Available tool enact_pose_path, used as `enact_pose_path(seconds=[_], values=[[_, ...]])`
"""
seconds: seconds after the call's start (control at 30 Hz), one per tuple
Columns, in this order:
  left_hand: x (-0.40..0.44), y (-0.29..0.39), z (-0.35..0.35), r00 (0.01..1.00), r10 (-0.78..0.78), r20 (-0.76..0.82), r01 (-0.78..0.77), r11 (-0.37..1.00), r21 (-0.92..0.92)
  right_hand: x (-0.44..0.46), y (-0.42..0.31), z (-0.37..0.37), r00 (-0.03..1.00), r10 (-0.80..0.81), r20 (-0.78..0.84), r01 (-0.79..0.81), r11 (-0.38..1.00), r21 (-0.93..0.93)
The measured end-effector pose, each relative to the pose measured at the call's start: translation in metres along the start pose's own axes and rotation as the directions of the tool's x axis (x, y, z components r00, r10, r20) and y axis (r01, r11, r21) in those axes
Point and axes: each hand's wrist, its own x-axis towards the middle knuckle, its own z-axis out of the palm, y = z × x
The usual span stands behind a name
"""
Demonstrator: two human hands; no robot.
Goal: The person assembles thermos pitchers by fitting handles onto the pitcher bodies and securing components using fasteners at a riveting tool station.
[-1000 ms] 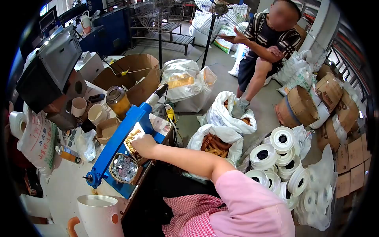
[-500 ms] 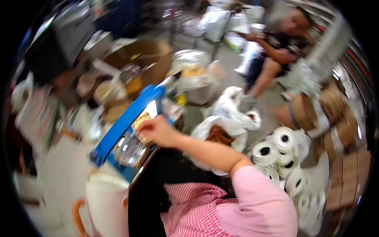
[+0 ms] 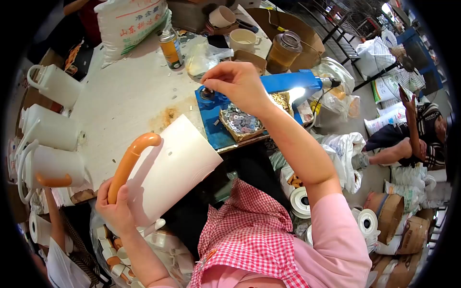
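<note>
My left hand (image 3: 114, 207) is wrapped round the lower end of the orange handle (image 3: 135, 154) on a white plastic jug body (image 3: 177, 165). The jug lies tilted, its wide end towards the blue press (image 3: 283, 82). My right hand (image 3: 237, 86) is raised over the press, thumb and forefinger pinched together just above a dark round fitting (image 3: 206, 93) at its left end. Whatever the fingertips hold is too small to make out. Below that wrist sits a cardboard tray (image 3: 238, 136) of metal washers, and small brass-coloured pieces (image 3: 281, 101) lie beside it under a lamp.
White jugs (image 3: 53, 127) line the table's left edge. A spray can (image 3: 171, 49), a jar of amber liquid (image 3: 284, 52) and a printed sack (image 3: 132, 26) stand at the back. Another person (image 3: 417, 134) sits at right; a co-worker's arm (image 3: 56, 218) shows at left.
My right hand has gone from the small brass pieces to the fitting at the press's left end. The view has turned leftward, bringing my left hand and the whole jug into sight.
</note>
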Motion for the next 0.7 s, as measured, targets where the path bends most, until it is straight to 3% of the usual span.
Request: enact_pose_path(seconds=[0.1,0.13,0.2,0.47,0.53,0.67,0.7], values=[[0.001,-0.001,-0.002,0.997,-0.079,0.001,0.079,0.997,-0.009,0.001,-0.004,-0.004,0.998,0.050,0.022,-0.048,0.995,-0.092],[0.004,-0.012,-0.001,0.999,-0.003,-0.035,0.003,1.000,-0.005,0.002,-0.003,-0.005,0.999,0.027,0.035,-0.023,0.992,-0.122],[0.004,-0.004,0.000,1.000,-0.024,-0.014,0.024,1.000,-0.005,0.003,-0.008,-0.005,0.998,-0.010,0.070,0.024,0.979,-0.200],[0.005,0.002,0.007,0.999,-0.002,-0.036,0.003,1.000,0.010,-0.001,-0.008,-0.004,0.994,-0.047,0.096,0.068,0.970,-0.232],[0.007,0.003,0.006,0.999,-0.014,-0.030,0.014,1.000,0.019,-0.018,-0.005,-0.001,0.977,-0.179,-0.119,0.172,0.983,-0.066],[0.005,-0.002,0.000,0.999,0.018,-0.028,-0.017,1.000,0.024,-0.070,0.024,-0.027,0.993,-0.006,-0.115,-0.007,0.993,-0.115],[0.005,-0.002,0.000,1.000,0.013,-0.026,-0.013,1.000,0.028,-0.078,0.038,-0.032,0.997,0.074,-0.005,-0.070,0.930,-0.360]])
